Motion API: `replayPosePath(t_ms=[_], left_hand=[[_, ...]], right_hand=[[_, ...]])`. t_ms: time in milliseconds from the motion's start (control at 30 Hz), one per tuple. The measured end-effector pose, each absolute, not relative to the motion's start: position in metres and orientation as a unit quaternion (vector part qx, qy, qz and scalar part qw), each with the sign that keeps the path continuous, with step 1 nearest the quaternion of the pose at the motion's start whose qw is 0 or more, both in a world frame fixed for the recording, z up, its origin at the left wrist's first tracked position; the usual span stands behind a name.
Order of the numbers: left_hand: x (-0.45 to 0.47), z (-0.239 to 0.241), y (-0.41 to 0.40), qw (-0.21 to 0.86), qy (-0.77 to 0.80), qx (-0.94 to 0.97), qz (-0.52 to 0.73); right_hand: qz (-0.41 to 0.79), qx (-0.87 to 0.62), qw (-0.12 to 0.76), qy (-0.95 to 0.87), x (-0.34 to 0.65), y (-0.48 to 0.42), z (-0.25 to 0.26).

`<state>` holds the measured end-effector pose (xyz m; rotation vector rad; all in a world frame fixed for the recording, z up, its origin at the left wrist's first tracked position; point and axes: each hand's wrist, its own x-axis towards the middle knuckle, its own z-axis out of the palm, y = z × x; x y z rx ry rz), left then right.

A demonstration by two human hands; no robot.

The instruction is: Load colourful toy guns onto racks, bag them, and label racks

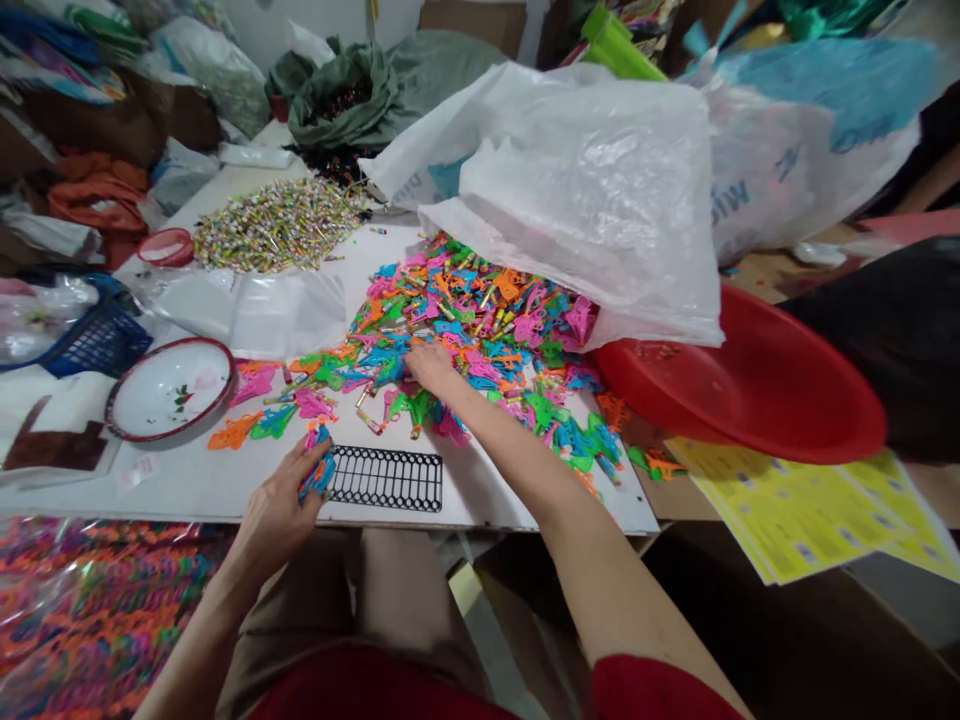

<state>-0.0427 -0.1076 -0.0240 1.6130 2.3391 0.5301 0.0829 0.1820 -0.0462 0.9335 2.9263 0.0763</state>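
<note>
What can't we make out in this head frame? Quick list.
Right hand: head view, fingertips buried in the plastic pile; grip unclear.
Black grid: head view, left end covered by left hand and the pieces it holds.
Yellow sheets: head view, print too small, blurred.
Dark bundle: head view, cut off by right edge.

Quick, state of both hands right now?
Left hand: closed, holding colourful plastic pieces by the black rack.
Right hand: in the colourful pile; fingertips hidden, grip cannot be told.
</note>
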Motion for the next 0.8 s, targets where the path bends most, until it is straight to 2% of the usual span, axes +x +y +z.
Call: replayPosePath(t_ms=[267,367,433,533,667,733,800], left_hand=[[-0.04,-0.02,-0.106,0.14,0.811,0.536,0.19],[-0.041,-0.016,-0.105,0.15,0.814,0.528,0.189],[-0.04,-0.014,-0.104,0.155,0.816,0.523,0.193],[-0.037,-0.011,-0.103,0.153,0.816,0.519,0.202],[-0.034,-0.007,-0.101,0.156,0.82,0.516,0.193],[-0.034,-0.006,-0.1,0.162,0.822,0.513,0.184],[-0.036,-0.005,-0.101,0.164,0.824,0.512,0.182]], right_hand=[[0.006,0.307,0.003,0.952,0.085,0.175,-0.051],[-0.037,0.322,-0.078,0.943,0.093,0.169,-0.038],[-0.111,0.359,-0.174,0.91,0.1,0.152,-0.032],[-0.306,0.399,-0.271,0.821,0.106,0.104,-0.04],[-0.566,0.355,-0.267,0.695,0.1,0.035,-0.069],[-0.634,0.342,-0.265,0.641,0.096,0.016,-0.076],[-0.644,0.339,-0.299,0.617,0.095,0.011,-0.075]])
